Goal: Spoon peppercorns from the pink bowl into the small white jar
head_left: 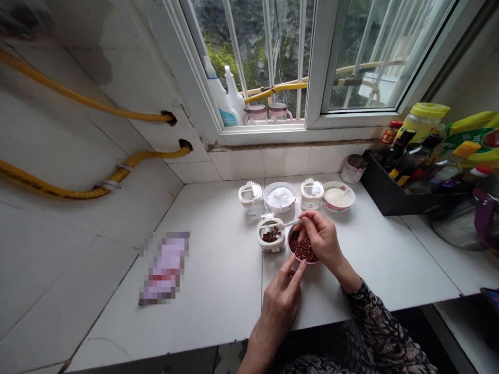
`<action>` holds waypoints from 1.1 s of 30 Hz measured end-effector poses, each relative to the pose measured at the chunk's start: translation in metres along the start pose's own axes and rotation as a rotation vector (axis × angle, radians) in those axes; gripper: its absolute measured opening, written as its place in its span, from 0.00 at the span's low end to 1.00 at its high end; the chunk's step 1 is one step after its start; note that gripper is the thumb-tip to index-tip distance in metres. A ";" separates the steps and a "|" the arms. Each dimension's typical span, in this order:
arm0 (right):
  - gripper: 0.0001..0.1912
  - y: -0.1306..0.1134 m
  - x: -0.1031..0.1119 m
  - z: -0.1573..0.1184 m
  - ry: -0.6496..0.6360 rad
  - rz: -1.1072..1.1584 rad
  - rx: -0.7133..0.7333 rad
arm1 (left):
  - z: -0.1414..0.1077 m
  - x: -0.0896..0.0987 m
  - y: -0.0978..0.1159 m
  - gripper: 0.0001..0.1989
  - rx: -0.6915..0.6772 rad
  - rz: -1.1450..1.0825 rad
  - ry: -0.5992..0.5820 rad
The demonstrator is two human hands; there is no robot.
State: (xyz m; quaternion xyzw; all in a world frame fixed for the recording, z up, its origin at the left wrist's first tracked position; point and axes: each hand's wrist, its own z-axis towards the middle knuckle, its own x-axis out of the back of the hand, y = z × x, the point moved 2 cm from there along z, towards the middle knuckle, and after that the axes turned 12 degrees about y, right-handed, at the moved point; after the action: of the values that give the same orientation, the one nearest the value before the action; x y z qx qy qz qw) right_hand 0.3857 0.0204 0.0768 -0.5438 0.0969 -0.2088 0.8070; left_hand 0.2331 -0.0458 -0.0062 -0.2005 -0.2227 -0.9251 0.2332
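Note:
Between the fingertips of my right hand (323,236) is the white handle of a small spoon (291,223). The spoon's far end reaches into an open-lidded clear seasoning jar (271,240) with a white rim, partly filled with dark red peppercorns. Right beside the jar stands a pink-rimmed bowl (289,247) full of the same peppercorns, partly covered by my right hand. My left hand (281,300) has its index and middle fingers stretched out, their tips at the bowl's near rim; its thumb is hidden.
Behind are two more clear jars (250,196) (311,194), a bowl of white grains (279,197) and a bowl of cream-coloured powder (338,197). A black bin of bottles (393,203) stands right, near a metal pot (452,228). A blurred purple packet (166,270) lies left.

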 end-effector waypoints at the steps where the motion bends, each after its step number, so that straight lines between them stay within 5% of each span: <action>1: 0.09 -0.001 -0.002 -0.003 -0.031 -0.047 0.095 | 0.000 0.000 0.000 0.36 0.002 0.000 0.000; 4: 0.08 -0.004 -0.003 -0.010 -0.087 -0.145 0.343 | 0.001 0.000 0.000 0.36 0.002 0.002 0.007; 6: 0.08 -0.004 0.004 -0.010 -0.050 -0.156 0.376 | 0.001 0.001 0.000 0.35 0.002 0.009 0.009; 10: 0.08 -0.001 0.026 0.002 0.048 -0.182 0.235 | 0.003 0.002 0.002 0.33 0.009 0.026 0.001; 14: 0.10 0.005 0.040 0.012 -0.017 -0.370 0.225 | 0.004 0.002 0.002 0.32 0.015 0.022 -0.007; 19: 0.12 0.014 0.033 0.009 -0.145 -0.542 0.157 | 0.002 0.002 0.001 0.32 0.018 0.012 -0.008; 33: 0.13 0.019 0.037 0.013 -0.026 -0.075 -0.308 | 0.000 0.002 0.000 0.34 0.016 0.016 -0.021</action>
State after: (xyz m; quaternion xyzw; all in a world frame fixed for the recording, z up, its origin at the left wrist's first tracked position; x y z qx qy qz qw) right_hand 0.4281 0.0212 0.0670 -0.6671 0.0968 -0.2144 0.7068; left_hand 0.2315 -0.0462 -0.0056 -0.2102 -0.2311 -0.9192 0.2398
